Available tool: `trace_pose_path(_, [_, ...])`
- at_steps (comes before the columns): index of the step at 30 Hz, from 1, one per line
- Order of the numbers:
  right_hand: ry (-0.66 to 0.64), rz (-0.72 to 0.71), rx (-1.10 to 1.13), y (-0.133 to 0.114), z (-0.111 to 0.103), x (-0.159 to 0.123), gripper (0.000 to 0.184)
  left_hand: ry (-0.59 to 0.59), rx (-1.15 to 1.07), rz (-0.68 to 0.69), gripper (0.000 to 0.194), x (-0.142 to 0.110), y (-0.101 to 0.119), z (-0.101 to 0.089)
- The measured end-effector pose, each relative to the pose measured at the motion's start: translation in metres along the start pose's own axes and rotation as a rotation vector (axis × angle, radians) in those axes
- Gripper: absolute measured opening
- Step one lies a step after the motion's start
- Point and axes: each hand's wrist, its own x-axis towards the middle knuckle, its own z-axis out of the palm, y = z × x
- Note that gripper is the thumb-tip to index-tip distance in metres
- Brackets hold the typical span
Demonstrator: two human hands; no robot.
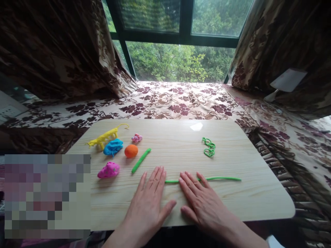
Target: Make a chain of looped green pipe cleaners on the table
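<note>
A long thin strand of green modelling clay (pixel 224 178) lies across the wooden table (pixel 181 148). My left hand (pixel 150 196) rests flat with its fingers over the strand's left end, which is hidden beneath them. Flat too, my right hand (pixel 199 194) presses its fingers over the strand's middle, and the thin end sticks out to the right. Between the hands a short stretch of green shows. A thicker green clay roll (pixel 141 161) lies just beyond my left fingertips. Toward the far right sits a small chain of linked green clay loops (pixel 209 147).
Left on the table are a yellow clay animal (pixel 106 136), a blue clay shape (pixel 113 147), a pink clay lump (pixel 108 170), an orange ball (pixel 131 151) and a small pink-white cluster (pixel 137 137). Behind runs a floral-covered sill (pixel 178 100); a white lamp (pixel 289 80) stands right.
</note>
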Motion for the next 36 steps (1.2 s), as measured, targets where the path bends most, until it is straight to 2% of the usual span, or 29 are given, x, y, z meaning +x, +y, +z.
trace_pose_path(2, [-0.009,-0.024,0.001,-0.004,0.002,-0.011,0.064,0.005,0.012,0.055,0.076,-0.018,0.003,0.000])
trace_pose_path(4, [-0.011,-0.024,0.003,-0.005,0.003,-0.014,0.066,0.002,0.018,0.057,0.077,-0.022,0.004,0.001])
trace_pose_path(10, [0.033,0.063,-0.011,0.003,0.002,0.012,0.060,0.036,0.008,-0.069,0.074,0.020,-0.003,0.001])
trace_pose_path(12, [0.031,0.047,-0.013,0.001,0.001,0.006,0.061,0.036,0.015,-0.042,0.074,0.011,-0.003,-0.001])
trace_pose_path(15, [0.004,-0.008,-0.008,-0.005,0.002,-0.012,0.064,0.018,0.032,0.036,0.075,-0.021,0.000,0.001])
trace_pose_path(17, [-0.008,-0.016,-0.004,-0.007,0.004,-0.017,0.064,0.014,0.032,0.041,0.075,-0.032,0.002,0.002])
trace_pose_path(21, [0.003,0.046,-0.008,-0.002,0.003,-0.002,0.060,0.011,0.014,-0.035,0.073,-0.012,0.000,0.001])
trace_pose_path(24, [0.020,0.036,-0.020,-0.002,-0.005,0.009,0.059,0.039,0.017,-0.057,0.074,0.000,-0.009,-0.005])
trace_pose_path(29, [0.043,0.002,-0.015,-0.014,-0.015,0.025,0.057,0.073,0.071,-0.117,0.073,-0.014,-0.024,-0.010])
trace_pose_path(32, [-0.003,-0.024,0.029,-0.024,-0.009,0.035,0.058,0.038,0.065,-0.050,0.065,-0.018,-0.023,-0.008])
trace_pose_path(36, [-0.080,-0.088,0.066,-0.034,0.000,0.028,0.057,0.007,0.053,0.012,0.061,-0.027,-0.016,-0.005])
